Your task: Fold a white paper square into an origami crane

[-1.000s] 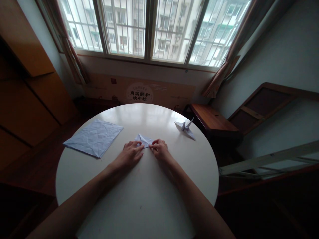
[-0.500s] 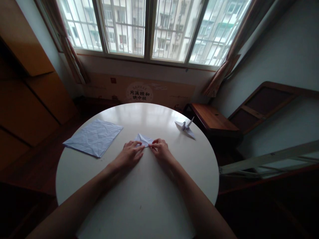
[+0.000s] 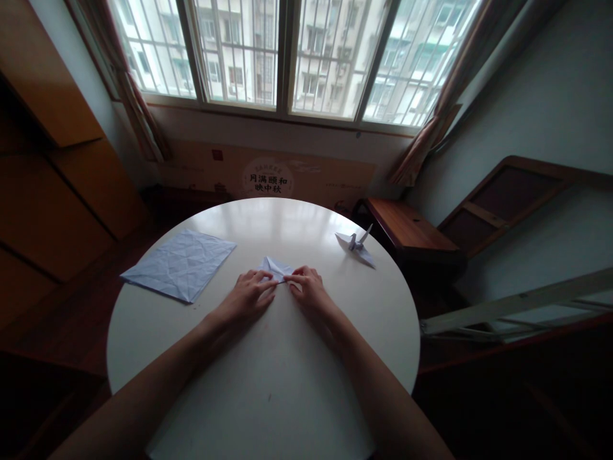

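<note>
The small folded paper piece [image 3: 274, 268] lies flat near the middle of the round white table [image 3: 268, 383], and I have both hands on it — my left hand [image 3: 249, 297] presses its near left edge with fingers spread, my right hand [image 3: 309, 289] pinches its right corner. A creased paper sheet [image 3: 181, 264] lies well to the left; a finished paper crane [image 3: 355, 246] stands off to the right.

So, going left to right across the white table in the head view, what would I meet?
Creased flat paper sheet → left hand → small folded paper → right hand → finished paper crane.
</note>
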The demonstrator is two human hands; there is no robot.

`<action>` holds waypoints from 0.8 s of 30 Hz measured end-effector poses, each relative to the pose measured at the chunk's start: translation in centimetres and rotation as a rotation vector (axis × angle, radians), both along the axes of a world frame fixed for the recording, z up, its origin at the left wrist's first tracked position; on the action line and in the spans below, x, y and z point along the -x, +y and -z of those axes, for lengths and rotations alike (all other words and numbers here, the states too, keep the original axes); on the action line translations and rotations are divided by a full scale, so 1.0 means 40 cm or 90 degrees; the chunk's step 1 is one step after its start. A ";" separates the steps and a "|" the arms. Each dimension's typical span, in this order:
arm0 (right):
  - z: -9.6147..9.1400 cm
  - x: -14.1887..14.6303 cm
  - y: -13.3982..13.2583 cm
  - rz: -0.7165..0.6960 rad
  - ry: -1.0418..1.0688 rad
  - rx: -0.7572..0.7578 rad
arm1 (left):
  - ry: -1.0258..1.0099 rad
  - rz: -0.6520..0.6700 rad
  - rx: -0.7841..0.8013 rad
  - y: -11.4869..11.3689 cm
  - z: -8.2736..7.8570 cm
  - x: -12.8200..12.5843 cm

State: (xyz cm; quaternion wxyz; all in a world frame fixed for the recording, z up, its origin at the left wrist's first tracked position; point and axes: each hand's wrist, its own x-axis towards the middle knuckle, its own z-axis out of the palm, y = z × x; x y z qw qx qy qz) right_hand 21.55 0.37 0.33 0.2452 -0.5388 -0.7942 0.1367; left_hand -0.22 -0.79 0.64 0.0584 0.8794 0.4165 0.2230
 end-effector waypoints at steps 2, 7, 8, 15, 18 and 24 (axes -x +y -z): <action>0.001 0.000 0.001 -0.002 -0.006 0.001 | -0.001 0.009 0.001 0.000 0.000 0.000; -0.004 0.000 -0.001 -0.009 -0.011 0.010 | -0.005 0.004 0.002 0.000 -0.002 0.000; -0.005 0.000 -0.001 -0.010 -0.009 0.010 | -0.006 0.001 0.007 -0.001 -0.004 -0.001; -0.008 0.001 -0.003 -0.010 -0.008 0.008 | 0.017 -0.020 0.040 -0.003 -0.008 -0.006; -0.008 0.000 -0.003 -0.004 -0.011 0.012 | 0.028 -0.027 0.033 -0.003 -0.003 -0.006; -0.011 -0.001 -0.005 -0.009 -0.011 0.016 | 0.035 -0.020 0.032 -0.005 -0.009 -0.006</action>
